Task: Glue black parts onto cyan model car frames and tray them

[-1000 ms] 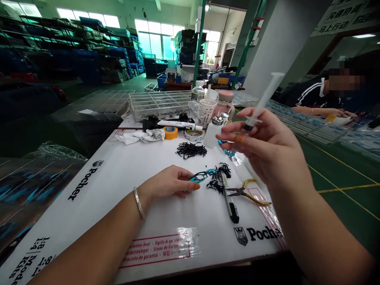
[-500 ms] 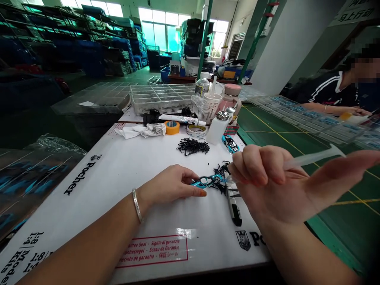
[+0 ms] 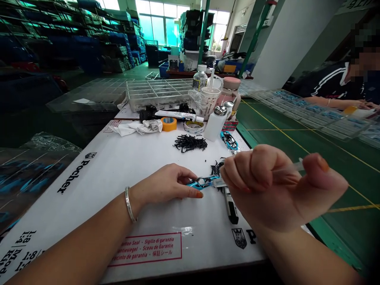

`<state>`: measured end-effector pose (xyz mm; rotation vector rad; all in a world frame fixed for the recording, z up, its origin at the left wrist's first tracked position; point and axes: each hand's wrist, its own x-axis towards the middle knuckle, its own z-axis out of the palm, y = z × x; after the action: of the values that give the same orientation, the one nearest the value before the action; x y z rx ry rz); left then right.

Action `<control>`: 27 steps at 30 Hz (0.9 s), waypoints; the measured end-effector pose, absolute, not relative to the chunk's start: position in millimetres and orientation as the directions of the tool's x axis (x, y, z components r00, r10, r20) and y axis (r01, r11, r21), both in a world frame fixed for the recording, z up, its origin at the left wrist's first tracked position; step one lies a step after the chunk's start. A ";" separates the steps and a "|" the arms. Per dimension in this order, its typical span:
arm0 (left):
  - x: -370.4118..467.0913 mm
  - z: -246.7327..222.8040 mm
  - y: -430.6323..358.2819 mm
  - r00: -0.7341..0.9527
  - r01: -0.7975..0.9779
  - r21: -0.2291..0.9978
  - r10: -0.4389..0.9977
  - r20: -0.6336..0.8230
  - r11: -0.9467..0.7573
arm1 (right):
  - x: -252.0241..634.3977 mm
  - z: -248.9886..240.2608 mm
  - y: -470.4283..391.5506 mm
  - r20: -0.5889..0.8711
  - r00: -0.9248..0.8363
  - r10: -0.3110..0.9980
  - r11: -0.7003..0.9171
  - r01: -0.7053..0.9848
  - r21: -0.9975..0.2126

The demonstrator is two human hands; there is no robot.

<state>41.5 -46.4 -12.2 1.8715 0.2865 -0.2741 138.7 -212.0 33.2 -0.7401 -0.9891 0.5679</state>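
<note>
My left hand [image 3: 166, 181] pinches one end of a small blue frame with black pieces [image 3: 202, 182] between thumb and fingers, low over the white work surface. My right hand [image 3: 273, 188] wraps its fingers round a clear syringe [image 3: 219, 182], and the thumb rests on the plunger's end. The tip of the syringe points left at the blue frame; I cannot tell whether they touch. Beneath the right hand lies a white and black cutter knife [image 3: 230, 208], partly covered. Small black strips [image 3: 218, 167] lie behind the syringe.
A heap of black strips [image 3: 190, 143], an orange tape roll [image 3: 168, 124], a white bottle [image 3: 215, 122] and a second blue part [image 3: 229, 140] stand further back. Behind them are a clear compartment box [image 3: 160, 93] and a pink flask [image 3: 230, 95]. A co-worker [image 3: 326, 87] sits at right.
My right thumb has come down from its stretched-out position onto the plunger, which now sticks out less. My left hand still holds the blue frame. The view has shifted slightly.
</note>
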 end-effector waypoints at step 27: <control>40.5 -7.9 -45.5 0.944 0.313 0.894 0.001 -0.330 -0.320 | 137.0 30.7 -211.2 0.537 0.404 0.740 0.616 -0.089 -0.782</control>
<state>40.5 -45.5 -7.9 1.8768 0.2295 -0.3178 137.0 -211.2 30.7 -0.7474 -1.0298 0.5896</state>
